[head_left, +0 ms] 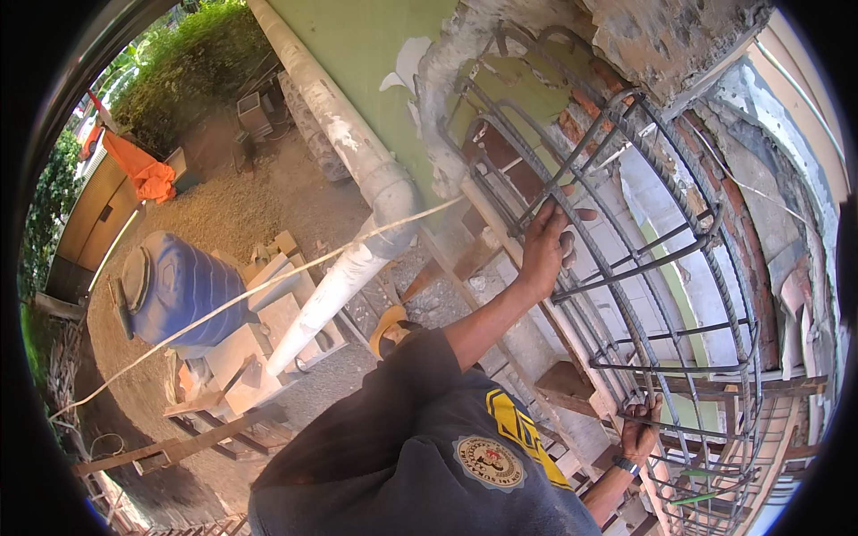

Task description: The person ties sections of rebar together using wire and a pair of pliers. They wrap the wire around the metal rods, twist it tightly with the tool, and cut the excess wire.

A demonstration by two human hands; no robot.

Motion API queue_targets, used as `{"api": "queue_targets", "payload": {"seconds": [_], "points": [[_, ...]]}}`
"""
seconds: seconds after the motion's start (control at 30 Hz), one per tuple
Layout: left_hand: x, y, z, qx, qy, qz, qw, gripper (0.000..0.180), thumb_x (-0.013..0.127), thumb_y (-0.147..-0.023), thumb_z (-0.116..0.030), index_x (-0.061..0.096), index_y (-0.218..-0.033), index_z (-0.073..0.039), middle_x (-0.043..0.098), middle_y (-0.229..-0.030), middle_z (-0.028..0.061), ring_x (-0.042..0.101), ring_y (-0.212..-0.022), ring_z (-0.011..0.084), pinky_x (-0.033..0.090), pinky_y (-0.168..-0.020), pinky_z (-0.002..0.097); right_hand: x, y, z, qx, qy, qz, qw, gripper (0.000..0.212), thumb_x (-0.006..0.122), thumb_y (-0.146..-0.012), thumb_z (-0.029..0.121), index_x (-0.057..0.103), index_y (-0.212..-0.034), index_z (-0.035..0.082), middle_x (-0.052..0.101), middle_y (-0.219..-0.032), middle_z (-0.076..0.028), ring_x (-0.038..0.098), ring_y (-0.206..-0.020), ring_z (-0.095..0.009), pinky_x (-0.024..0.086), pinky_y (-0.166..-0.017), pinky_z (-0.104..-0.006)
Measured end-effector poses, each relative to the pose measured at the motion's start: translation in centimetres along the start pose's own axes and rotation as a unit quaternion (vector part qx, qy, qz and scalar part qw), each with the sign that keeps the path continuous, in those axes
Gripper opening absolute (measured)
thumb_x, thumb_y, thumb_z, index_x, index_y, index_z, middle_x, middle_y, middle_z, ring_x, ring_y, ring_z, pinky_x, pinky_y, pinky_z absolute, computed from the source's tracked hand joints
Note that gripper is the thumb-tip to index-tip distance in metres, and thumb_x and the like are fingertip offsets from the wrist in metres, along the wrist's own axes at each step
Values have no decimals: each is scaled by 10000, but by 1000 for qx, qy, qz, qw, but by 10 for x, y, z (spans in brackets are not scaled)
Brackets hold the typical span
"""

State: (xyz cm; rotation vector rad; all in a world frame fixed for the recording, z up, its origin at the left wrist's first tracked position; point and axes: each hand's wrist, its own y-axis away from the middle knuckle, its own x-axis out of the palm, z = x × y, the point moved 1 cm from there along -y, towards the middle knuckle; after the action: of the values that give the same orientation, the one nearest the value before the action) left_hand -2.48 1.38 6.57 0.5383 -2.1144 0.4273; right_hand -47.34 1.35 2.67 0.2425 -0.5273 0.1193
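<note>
A long rebar cage (636, 268), made of ribbed steel bars with bent stirrups, stretches from the upper middle to the lower right. My left hand (547, 246) reaches up to its near side, fingers curled at a lengthwise bar. Lower down, my right hand (640, 431) closes around bars at the cage's near edge, with a dark watch (626, 465) on the wrist. Part of its grip is hidden behind the steel. Between my arms is the front of my dark shirt (375, 464). Short green pieces (694, 498) show on the cage's lower end.
Broken masonry (679, 40) overhangs the cage's top. A white pipe (335, 116) runs down the green wall (384, 54). A rope (295, 270) crosses on the left, over a blue barrel (183, 290) and stacked blocks (246, 375). A yellow hat-like shape (388, 326) shows beyond my sleeve.
</note>
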Motion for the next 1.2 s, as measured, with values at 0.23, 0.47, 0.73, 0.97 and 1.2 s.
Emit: {"api": "queue_targets", "payload": {"seconds": [0.23,0.47,0.73,0.97,1.2], "points": [[8,-5,8,11,21,-71,997,302,446,-1064,-285,499,-1335,-161,686,-997,13,316,-547,16,325,-431,178,11,-8,14,-5,40,-56,998,140,654,-965,177,634,-1065,82,686,-976,-34,636,-812,-111,551,-858,-338],[18,-10,22,66,-54,-156,984,182,478,-1058,-298,466,-990,-130,626,-822,-24,395,-531,16,334,-419,203,-11,-25,3,-12,57,-59,997,220,646,-951,113,583,-1156,65,691,-982,-55,677,-862,-145,574,-888,-368],[21,-6,26,66,-75,-180,978,167,488,-1055,-279,440,-1060,-119,618,-818,-32,404,-533,8,326,-418,203,2,-24,-3,15,32,-77,996,347,638,-944,87,556,-1274,14,697,-1000,-76,678,-852,-157,581,-858,-357],[19,-4,28,53,-68,-171,982,174,493,-1053,-274,432,-1100,-118,611,-840,-28,390,-544,11,323,-442,200,23,-18,-3,23,47,-103,993,183,661,-937,125,644,-1096,36,717,-948,-78,673,-747,-162,583,-744,-335],[19,-5,28,46,-61,-188,979,168,502,-1042,-247,418,-1113,-120,603,-847,-18,407,-566,22,326,-450,206,11,-13,-1,47,95,-65,992,182,661,-951,192,650,-1070,56,697,-883,-46,661,-730,-136,575,-736,-340]]}}
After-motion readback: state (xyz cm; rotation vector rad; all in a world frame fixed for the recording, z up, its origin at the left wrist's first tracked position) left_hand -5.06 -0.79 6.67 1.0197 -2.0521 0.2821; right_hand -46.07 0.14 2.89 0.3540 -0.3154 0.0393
